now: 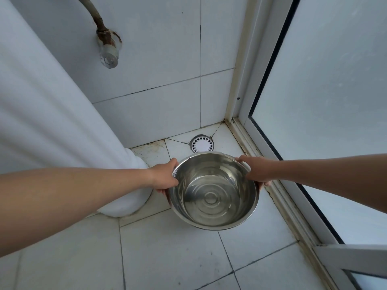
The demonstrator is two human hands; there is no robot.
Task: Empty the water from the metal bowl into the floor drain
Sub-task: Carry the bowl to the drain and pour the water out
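Observation:
A shiny metal bowl (213,191) hangs above the tiled floor, held level, with clear water rippling in its bottom. My left hand (165,176) grips its left rim, thumb over the edge and fingers underneath. On the opposite rim my right hand (256,170) holds it the same way. The round floor drain (202,143) with a white slotted cover sits in the corner tile just beyond the bowl's far edge.
A white rounded pedestal (125,197) stands on the floor at the left, close to my left wrist. A rusty pipe fitting (107,47) sticks out of the tiled wall above. A frosted glass door and its metal track (278,195) run along the right.

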